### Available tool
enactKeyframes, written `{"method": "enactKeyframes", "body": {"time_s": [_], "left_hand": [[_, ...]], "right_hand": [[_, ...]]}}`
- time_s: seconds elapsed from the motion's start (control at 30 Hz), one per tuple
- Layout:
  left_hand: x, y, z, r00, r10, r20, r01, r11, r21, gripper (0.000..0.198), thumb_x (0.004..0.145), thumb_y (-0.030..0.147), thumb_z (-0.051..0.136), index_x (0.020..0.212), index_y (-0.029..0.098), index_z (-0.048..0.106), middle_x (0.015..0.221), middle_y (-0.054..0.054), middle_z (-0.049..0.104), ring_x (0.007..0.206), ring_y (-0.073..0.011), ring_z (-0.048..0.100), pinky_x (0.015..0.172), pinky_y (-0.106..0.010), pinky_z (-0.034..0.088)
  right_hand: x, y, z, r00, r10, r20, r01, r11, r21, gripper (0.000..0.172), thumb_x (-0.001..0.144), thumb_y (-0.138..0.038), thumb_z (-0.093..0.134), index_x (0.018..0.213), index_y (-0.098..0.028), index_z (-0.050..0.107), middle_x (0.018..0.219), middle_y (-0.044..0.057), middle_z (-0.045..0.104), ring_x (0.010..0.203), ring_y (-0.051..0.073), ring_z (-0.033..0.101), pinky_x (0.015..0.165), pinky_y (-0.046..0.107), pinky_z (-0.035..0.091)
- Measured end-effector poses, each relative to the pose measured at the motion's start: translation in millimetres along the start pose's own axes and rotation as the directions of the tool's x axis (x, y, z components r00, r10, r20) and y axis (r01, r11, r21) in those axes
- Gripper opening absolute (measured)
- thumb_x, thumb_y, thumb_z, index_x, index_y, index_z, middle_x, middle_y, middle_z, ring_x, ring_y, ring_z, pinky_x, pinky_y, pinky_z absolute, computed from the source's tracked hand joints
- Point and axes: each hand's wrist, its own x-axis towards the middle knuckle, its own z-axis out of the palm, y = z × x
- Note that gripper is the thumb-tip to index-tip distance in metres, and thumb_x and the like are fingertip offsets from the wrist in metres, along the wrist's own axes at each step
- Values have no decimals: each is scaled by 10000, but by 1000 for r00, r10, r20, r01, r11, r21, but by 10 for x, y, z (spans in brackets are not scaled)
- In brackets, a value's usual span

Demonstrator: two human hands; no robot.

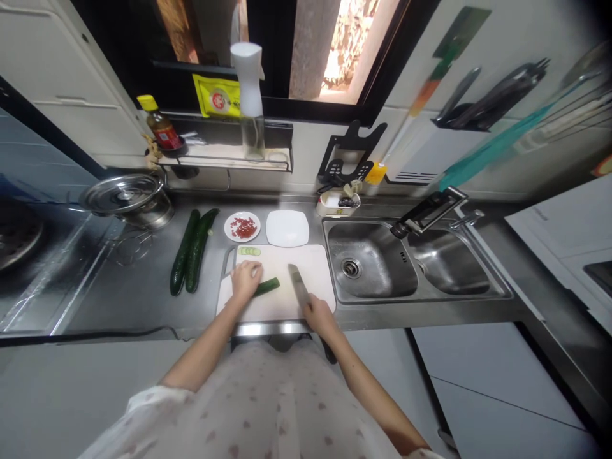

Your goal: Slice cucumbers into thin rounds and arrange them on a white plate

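Observation:
A white cutting board (313, 261) lies on the steel counter in front of me. My right hand (319, 317) grips a kitchen knife (299, 285) by its handle, the blade pointing away over the board's right half. My left hand (245, 279) is over the left half with fingers curled into a pinch; whether anything is between the fingertips is too small to make out. Right beside it lies a cut piece of cucumber (268, 286), its left end partly hidden by the hand. A row of cucumber slices (249, 251) sits at the board's far left corner.
Two whole cucumbers (184, 255) lie left of the board. Behind it stand a plate of chopped red bits (243, 227) and a white square plate (287, 228). A lidded steel pot (138, 201) is at the back left; a double sink (373, 261) is on the right.

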Motion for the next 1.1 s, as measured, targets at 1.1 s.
{"method": "enactKeyframes", "body": {"time_s": [1.1], "left_hand": [[-331,-10,207,908,405,105,-409,912,26,290,938,380,468,1077,292,708,1011,-58,674,961,-200,559,885,-363,344]], "right_hand": [[134,-457,47,994,-109,-13,107,987,-117,280,941,-195,369,1158,-155,541,1006,136,676,923,213,633,714,260,380]]}}
